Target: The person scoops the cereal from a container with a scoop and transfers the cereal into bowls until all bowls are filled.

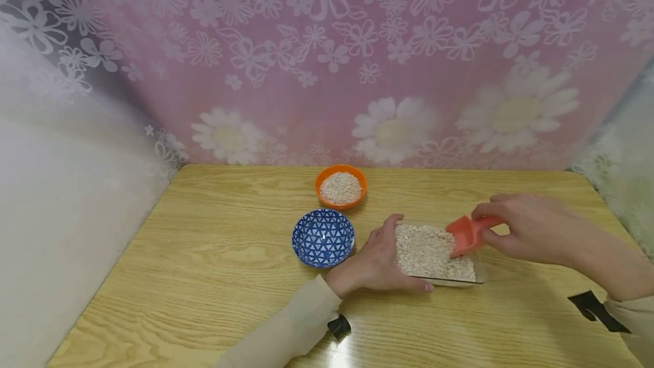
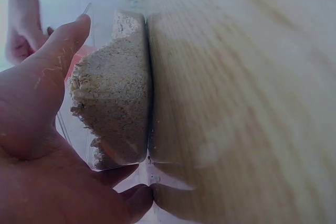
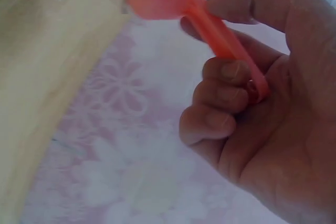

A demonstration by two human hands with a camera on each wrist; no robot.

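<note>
A clear rectangular container (image 1: 444, 281) of pale oat flakes (image 1: 426, 250) stands on the table at right of centre. My left hand (image 1: 375, 260) grips its left end, thumb along the near side and fingers round the far side. In the left wrist view the oats (image 2: 118, 82) slope up behind the clear wall. My right hand (image 1: 531, 229) holds a coral-red scoop (image 1: 464, 235) by its handle, fingers curled round it in the right wrist view. The scoop's front edge dips into the oats at the container's right end; what it carries is hidden.
A blue-and-white patterned bowl (image 1: 323, 237) with nothing in it stands just left of my left hand. Behind it, an orange bowl (image 1: 341, 207) holds more pale flakes. A pink flowered curtain (image 1: 306, 90) hangs along the far edge of the wooden table (image 1: 219, 243).
</note>
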